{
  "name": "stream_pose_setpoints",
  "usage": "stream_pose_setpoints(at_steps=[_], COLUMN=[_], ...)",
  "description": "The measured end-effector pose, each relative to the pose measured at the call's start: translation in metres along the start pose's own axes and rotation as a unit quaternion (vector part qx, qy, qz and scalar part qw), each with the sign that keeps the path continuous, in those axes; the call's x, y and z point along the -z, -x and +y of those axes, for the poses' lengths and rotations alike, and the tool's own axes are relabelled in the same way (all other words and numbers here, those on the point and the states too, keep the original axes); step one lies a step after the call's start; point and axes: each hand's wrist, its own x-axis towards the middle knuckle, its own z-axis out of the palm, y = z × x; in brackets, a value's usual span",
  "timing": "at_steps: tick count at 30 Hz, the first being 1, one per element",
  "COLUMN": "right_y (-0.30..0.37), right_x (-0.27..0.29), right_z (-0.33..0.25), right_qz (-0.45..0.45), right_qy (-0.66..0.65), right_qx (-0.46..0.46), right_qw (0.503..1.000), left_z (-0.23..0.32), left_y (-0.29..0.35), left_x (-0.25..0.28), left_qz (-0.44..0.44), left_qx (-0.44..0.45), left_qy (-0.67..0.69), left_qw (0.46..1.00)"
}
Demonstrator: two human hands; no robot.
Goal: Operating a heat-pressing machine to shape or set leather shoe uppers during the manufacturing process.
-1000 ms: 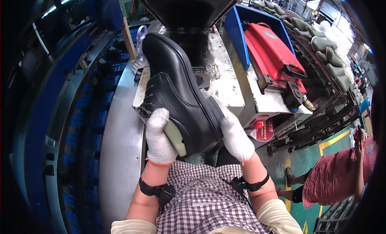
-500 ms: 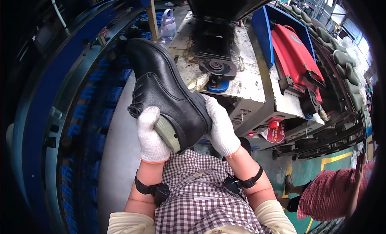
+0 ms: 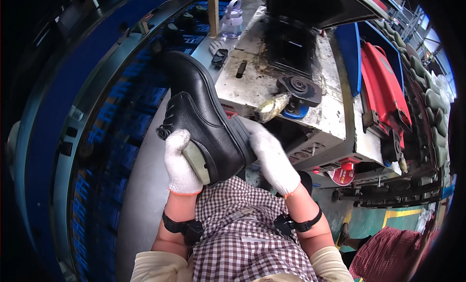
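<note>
You have print in three places ahead and to your right. A row of large dark letters [image 3: 307,151] runs along the front panel of the nearer white machine [image 3: 327,119], seen at a slant. On the front of the next machine [image 3: 357,156] along, a round red sign [image 3: 343,177] carries pale lettering — too small to make out — and beside it, lower on the panel, sits dark print [image 3: 374,179]. You also face a faint badge [image 3: 385,64] on the red cover [image 3: 381,88], its marking unclear.

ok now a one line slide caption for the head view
Gloved left hand grips a black lace-up shoe with a pale green form inside, gloved right hand at its heel.
</note>
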Motion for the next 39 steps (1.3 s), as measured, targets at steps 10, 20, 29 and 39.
stream_pose_setpoints(at_steps=[10,20,29,39], right_y=[0.030,0.009,0.006,0.010], right_x=[0.165,0.154,0.151,0.154], right_z=[0.052,0.056,0.056,0.053], right_qz=[0.460,0.394,0.397,0.390], right_qy=[0.325,0.571,0.558,0.576], right_qx=[0.126,0.131,0.107,0.114], right_qw=[0.817,0.709,0.721,0.709], left_z=[0.091,0.170,0.174,0.234], left_y=[-0.076,-0.278,-0.357,-0.140], left_x=[0.102,0.189,0.254,0.274], left_qz=[0.284,0.304,0.271,0.596], left_qx=[-0.048,-0.191,-0.127,-0.155], left_qy=[-0.239,-0.487,-0.752,-0.748], left_qw=[0.927,0.796,0.587,0.249])
